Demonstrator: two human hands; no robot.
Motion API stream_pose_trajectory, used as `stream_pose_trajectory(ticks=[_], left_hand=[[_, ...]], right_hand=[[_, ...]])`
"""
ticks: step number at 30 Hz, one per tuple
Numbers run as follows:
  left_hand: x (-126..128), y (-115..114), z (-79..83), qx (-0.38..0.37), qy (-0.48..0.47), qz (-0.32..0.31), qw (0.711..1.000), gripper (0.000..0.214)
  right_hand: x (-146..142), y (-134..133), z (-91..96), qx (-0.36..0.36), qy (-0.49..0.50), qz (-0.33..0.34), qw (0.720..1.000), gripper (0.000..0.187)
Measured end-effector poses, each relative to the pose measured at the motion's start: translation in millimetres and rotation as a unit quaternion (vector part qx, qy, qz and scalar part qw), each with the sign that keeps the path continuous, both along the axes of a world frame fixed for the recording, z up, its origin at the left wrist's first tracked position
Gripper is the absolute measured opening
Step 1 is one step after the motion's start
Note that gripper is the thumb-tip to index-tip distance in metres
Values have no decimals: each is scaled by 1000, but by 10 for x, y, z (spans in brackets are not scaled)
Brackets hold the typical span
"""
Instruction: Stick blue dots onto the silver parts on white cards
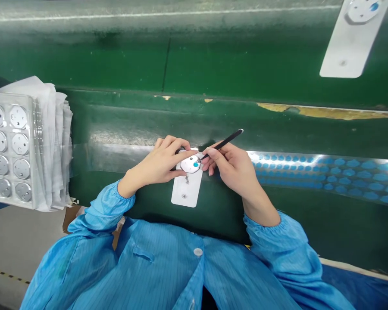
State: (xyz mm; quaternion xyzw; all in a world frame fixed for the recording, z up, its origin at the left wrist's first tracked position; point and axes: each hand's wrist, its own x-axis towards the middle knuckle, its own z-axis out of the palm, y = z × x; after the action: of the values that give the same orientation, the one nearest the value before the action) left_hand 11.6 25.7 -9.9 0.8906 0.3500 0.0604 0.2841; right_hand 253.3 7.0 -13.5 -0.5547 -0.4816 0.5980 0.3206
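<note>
A round white disc (188,165) with small holes and a blue dot (195,164) lies on a white card (185,193) at the middle of the bench. My left hand (163,160) grips this disc from the left, its thumb at the near edge and its fingers across the far side. Between the thumb and fingers of my right hand (228,163) are slim black tweezers (226,140), slanting up to the right. Their lower end reaches the disc's right edge, close to the blue dot; the tips are too small to make out.
To the right runs a clear strip with rows of blue dots (310,170). A clear tray of round discs (32,172) stands at the left against stacked white sheets (47,129). Another white card (345,51) bearing a disc lies on the green surface at upper right.
</note>
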Motion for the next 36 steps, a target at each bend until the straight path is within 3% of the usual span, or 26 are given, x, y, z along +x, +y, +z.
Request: stream_pose_trajectory(ticks=[18, 23, 29, 33, 36], left_hand=[[-2, 3, 40, -2, 9, -4, 1000, 59], [129, -114, 178, 5, 70, 46, 996, 87], [257, -186, 210, 10, 94, 82, 992, 85], [196, -126, 187, -15, 8, 105, 994, 70], [139, -92, 161, -160, -166, 137, 963, 58]], right_hand=[[7, -48, -46, 38, -34, 4, 999, 48], [13, -100, -100, 102, -43, 15, 994, 42], [-20, -167, -80, 167, -56, 4, 984, 32], [-48, -172, -41, 248, -49, -118, 960, 34], [-44, -182, -22, 273, -49, -134, 951, 30]])
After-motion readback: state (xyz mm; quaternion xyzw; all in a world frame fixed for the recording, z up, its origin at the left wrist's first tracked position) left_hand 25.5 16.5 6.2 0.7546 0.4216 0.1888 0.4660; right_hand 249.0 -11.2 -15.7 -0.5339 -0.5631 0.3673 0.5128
